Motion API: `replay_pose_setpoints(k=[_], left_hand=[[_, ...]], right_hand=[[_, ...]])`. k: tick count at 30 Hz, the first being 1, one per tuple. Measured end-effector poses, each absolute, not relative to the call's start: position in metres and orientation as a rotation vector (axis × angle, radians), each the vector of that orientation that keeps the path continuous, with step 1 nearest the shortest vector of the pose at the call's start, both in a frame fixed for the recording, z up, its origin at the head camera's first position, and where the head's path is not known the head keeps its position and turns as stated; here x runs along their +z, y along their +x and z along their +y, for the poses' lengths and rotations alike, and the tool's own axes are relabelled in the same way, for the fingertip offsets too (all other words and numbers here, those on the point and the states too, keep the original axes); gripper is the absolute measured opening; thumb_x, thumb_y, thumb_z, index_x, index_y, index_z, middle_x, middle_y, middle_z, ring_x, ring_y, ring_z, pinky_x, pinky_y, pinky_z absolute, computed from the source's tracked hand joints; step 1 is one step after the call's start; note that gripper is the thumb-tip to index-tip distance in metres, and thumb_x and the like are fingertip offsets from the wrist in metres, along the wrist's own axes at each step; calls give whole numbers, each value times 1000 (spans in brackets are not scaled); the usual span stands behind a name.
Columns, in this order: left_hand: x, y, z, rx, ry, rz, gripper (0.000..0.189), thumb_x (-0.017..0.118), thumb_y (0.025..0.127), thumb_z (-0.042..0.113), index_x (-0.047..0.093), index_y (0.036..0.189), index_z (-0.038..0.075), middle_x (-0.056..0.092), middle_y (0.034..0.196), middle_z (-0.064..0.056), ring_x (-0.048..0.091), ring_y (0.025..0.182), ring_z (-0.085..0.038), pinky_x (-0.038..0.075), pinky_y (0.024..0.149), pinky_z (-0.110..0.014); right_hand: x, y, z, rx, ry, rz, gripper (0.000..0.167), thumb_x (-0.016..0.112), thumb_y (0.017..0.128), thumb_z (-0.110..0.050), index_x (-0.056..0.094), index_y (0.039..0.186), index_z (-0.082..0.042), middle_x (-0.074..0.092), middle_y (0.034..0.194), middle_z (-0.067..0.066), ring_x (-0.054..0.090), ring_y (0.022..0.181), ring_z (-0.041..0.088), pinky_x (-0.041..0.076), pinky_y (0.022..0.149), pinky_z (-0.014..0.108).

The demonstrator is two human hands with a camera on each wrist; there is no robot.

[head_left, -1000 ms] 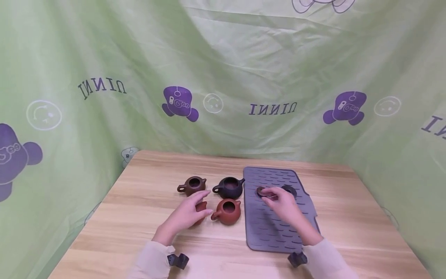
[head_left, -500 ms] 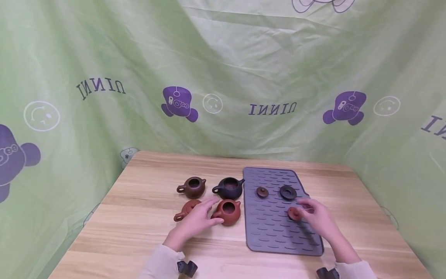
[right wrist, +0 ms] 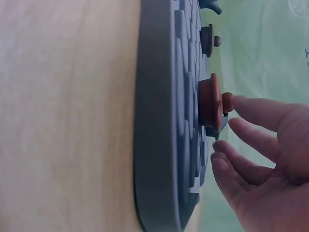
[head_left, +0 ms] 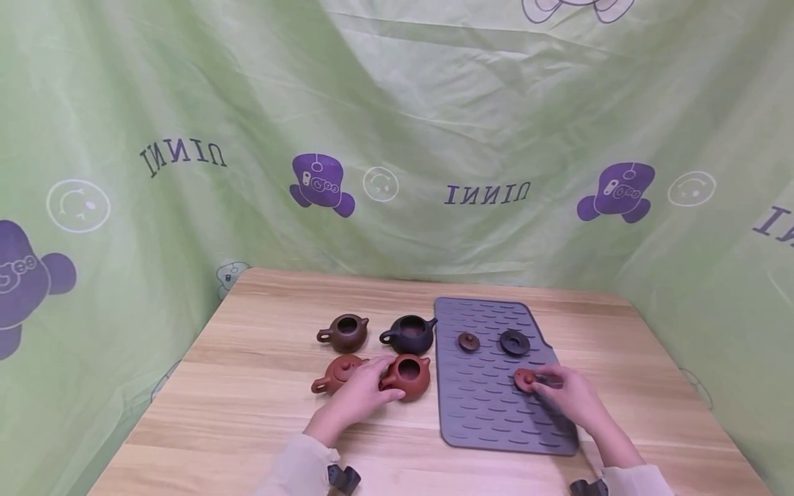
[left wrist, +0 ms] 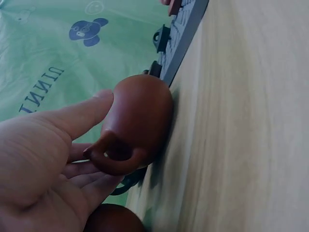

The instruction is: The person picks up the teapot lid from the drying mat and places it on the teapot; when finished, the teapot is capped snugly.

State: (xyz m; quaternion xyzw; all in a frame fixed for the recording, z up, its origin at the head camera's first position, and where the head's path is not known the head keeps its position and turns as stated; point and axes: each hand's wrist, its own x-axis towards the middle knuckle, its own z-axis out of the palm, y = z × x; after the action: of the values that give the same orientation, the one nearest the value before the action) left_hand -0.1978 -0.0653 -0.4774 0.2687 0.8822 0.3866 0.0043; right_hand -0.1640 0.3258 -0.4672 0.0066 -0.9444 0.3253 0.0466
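Open red teapot (head_left: 414, 389): spout (head_left: 425, 362) right-far, handle (left wrist: 108, 168) left.
Left hand (head_left: 362, 394): wide around that handle.
Red lid (head_left: 522, 381): flat, knob (head_left: 529, 377) up.
Right hand (head_left: 572, 395): I see it narrow at the knob.

A round, reddish-brown teapot (head_left: 412, 380) stands upright and uncovered on the wooden bench (head_left: 397, 444), its spout angled toward the grey ridged mat (head_left: 474, 417), while a matching red disc-shaped lid (head_left: 524, 379) sits knob up on that mat, well apart from the teapot.
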Motion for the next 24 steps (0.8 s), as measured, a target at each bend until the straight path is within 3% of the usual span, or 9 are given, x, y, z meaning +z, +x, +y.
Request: replay_pose_setpoints(k=[11, 20, 24], left_hand=[[-485, -200, -58, 1226, 782, 2843, 50, 78, 84, 14, 58, 127, -3, 60, 126, -16, 53, 120, -31, 42, 102, -46], [-486, -200, -56, 1225, 745, 2855, 49, 78, 84, 15, 60, 127, -1, 60, 124, -15, 55, 118, -30, 44, 99, -45], [-486, -199, -57, 1217, 744, 2865, 49, 78, 84, 15, 60, 127, -1, 61, 124, -15, 55, 118, -31, 44, 99, -45]], right_hand=[[-474, -171, 316, 1015, 20, -2846, 24, 79, 82, -11, 71, 100, 3, 71, 92, 13, 68, 84, 27, 53, 77, 43], [-470, -173, 311, 982, -8, -2857, 18, 75, 84, -11, 71, 97, 1, 71, 89, 10, 67, 84, 28, 52, 78, 47], [-461, -176, 300, 1022, 29, -2832, 17, 76, 84, -11, 72, 96, 0, 71, 89, 9, 67, 83, 25, 53, 76, 41]])
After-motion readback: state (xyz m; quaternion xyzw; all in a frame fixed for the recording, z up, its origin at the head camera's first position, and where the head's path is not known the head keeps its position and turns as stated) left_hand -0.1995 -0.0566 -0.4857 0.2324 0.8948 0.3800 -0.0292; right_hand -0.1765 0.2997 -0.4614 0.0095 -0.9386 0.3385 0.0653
